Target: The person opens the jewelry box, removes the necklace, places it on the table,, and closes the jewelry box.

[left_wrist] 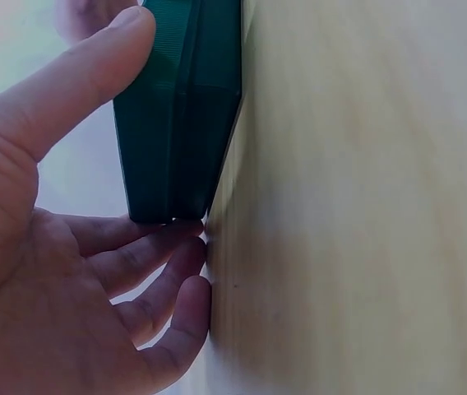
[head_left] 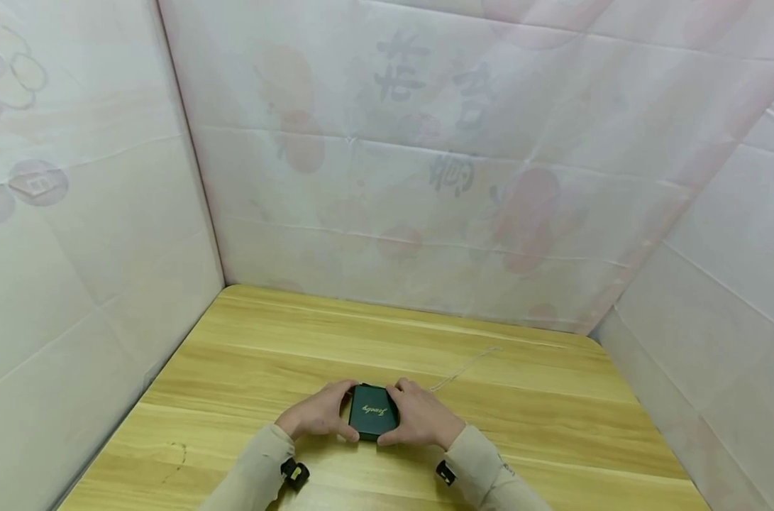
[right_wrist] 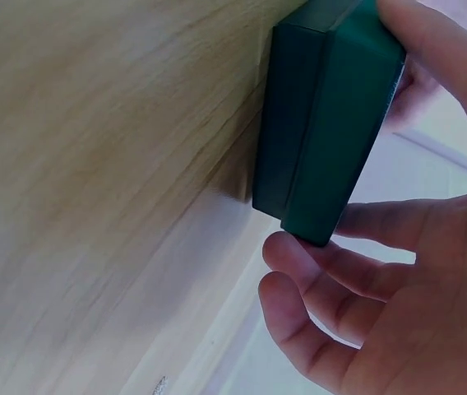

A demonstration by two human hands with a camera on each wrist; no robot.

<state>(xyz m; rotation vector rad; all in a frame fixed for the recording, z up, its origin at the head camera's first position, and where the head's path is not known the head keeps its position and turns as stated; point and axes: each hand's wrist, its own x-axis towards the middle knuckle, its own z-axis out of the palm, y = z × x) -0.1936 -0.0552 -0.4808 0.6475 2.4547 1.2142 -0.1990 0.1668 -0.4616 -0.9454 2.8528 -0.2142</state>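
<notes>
A small dark green jewelry box (head_left: 374, 424) with gold script on its lid is at the near middle of the table, the lettering upside down from here. My left hand (head_left: 318, 413) grips its left side, thumb on the near edge and fingers at the far edge. On the other side my right hand (head_left: 423, 417) holds it the same way. In the left wrist view the box (left_wrist: 176, 123) shows a seam between lid and base, close to the tabletop. From the right wrist, the box's lid (right_wrist: 340, 123) stands out slightly past its base. Its contents are hidden.
A thin, pale chain (head_left: 465, 369) lies stretched out on the wooden table (head_left: 284, 333), beyond and right of the box. Pale printed cloth walls (head_left: 387, 184) enclose the table at the back and both sides. A dark mark (head_left: 181, 454) shows at the table's near left.
</notes>
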